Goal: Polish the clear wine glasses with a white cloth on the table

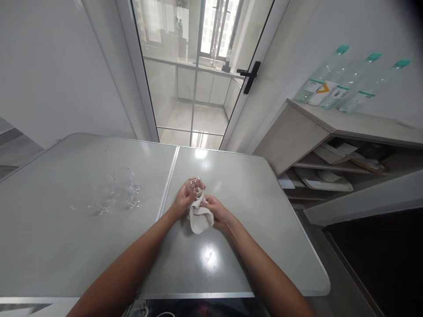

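My left hand is wrapped round a small clear drinking glass, held tilted above the grey table. In my right hand is a white cloth, bunched between the fingers and pressed against the near end of the glass. The cloth's loose part hangs toward me, and it hides where the right fingertips meet the glass. Left of the table's seam stands a cluster of clear glasses, hard to tell apart against the surface.
The table has a metal seam and rim. Beyond its far edge is a glass door with a black handle. At right, a wooden shelf unit bears several clear plastic bottles with green caps; papers and trays lie inside.
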Tool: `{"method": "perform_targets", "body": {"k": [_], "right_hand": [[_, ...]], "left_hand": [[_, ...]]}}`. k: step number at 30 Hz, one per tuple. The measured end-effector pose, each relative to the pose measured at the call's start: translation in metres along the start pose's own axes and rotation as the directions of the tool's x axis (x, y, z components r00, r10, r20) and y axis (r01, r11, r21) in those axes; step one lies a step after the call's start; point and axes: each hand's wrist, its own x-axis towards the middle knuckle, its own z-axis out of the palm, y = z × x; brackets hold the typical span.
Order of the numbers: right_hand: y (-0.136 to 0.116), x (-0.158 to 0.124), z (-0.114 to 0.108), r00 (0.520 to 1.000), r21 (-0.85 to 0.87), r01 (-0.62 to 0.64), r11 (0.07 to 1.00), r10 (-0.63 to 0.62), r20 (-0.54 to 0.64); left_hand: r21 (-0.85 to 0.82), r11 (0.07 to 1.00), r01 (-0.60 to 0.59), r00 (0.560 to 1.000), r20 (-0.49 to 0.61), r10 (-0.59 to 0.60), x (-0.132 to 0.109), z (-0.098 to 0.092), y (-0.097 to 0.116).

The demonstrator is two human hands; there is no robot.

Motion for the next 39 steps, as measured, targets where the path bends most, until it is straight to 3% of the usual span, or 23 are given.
{"method": "perform_targets", "body": {"k": [2,5,7,8,10,13,14,15,16,18,20,22,24,26,28,30,35,39], "right_hand": [[0.001,0.000,-0.001,0.987,-0.245,0.119,0.962,-0.141,-0.073],[0.005,-0.002,-0.002,0.901,-0.665,0.210,0.716,-0.406,-0.153],[0.006,-0.004,-0.002,0.843,-0.785,0.200,0.586,-0.511,-0.166],[0.006,-0.005,-0.003,0.823,-0.788,0.207,0.580,-0.539,-0.181],[0.004,-0.006,-0.005,0.757,-0.703,0.249,0.666,-0.587,-0.287],[0.001,-0.003,-0.012,0.554,-0.462,0.363,0.809,-0.586,-0.591],[0.001,-0.001,-0.014,0.503,-0.381,0.400,0.834,-0.547,-0.670],[0.002,0.002,-0.015,0.487,-0.299,0.427,0.853,-0.496,-0.719],[0.002,0.005,-0.016,0.520,-0.207,0.437,0.875,-0.433,-0.736],[0.004,0.010,-0.012,0.664,0.000,0.422,0.907,-0.309,-0.681],[0.006,0.012,-0.006,0.803,0.164,0.387,0.907,-0.244,-0.544],[0.007,0.013,-0.001,0.880,0.244,0.333,0.911,-0.208,-0.426],[0.010,0.013,0.000,0.906,0.252,0.280,0.926,-0.168,-0.388],[0.014,0.014,-0.005,0.894,0.216,0.265,0.940,-0.156,-0.421],[0.018,0.016,-0.013,0.852,0.144,0.290,0.946,-0.187,-0.489],[0.021,0.016,-0.021,0.780,0.019,0.306,0.952,-0.240,-0.577],[0.021,0.010,-0.033,0.536,-0.342,0.246,0.907,-0.421,-0.731],[0.020,0.007,-0.035,0.425,-0.459,0.211,0.863,-0.504,-0.752]], "left_hand": [[0.000,0.999,-0.036,0.999,-0.017,0.036,0.001,0.000,0.002],[0.045,0.997,-0.068,0.997,-0.018,0.068,0.003,0.000,0.005],[0.083,0.994,-0.070,0.998,0.005,0.069,0.005,0.001,0.007],[0.091,0.993,-0.072,0.997,0.018,0.071,0.005,0.001,0.008],[0.097,0.992,-0.082,0.996,0.029,0.080,0.006,0.001,0.009],[0.151,0.982,-0.112,0.993,-0.018,0.116,0.008,-0.002,0.010],[0.173,0.977,-0.122,0.990,-0.048,0.132,0.009,-0.003,0.010],[0.187,0.974,-0.129,0.986,-0.077,0.146,0.009,-0.003,0.011],[0.190,0.972,-0.137,0.982,-0.104,0.159,0.009,-0.004,0.012],[0.171,0.974,-0.147,0.977,-0.132,0.170,0.008,-0.004,0.013],[0.140,0.979,-0.148,0.979,-0.118,0.165,0.007,-0.002,0.014],[0.112,0.983,-0.145,0.984,-0.084,0.155,0.006,-0.001,0.014],[0.107,0.984,-0.145,0.987,-0.055,0.151,0.006,0.000,0.014],[0.130,0.980,-0.148,0.988,-0.025,0.152,0.005,0.001,0.012],[0.177,0.973,-0.146,0.989,0.012,0.147,0.004,0.002,0.011],[0.238,0.960,-0.148,0.989,0.046,0.141,0.002,0.004,0.010],[0.474,0.853,-0.216,0.976,0.082,0.202,-0.001,0.010,0.011],[0.622,0.737,-0.264,0.959,0.089,0.268,-0.001,0.012,0.012]]}}
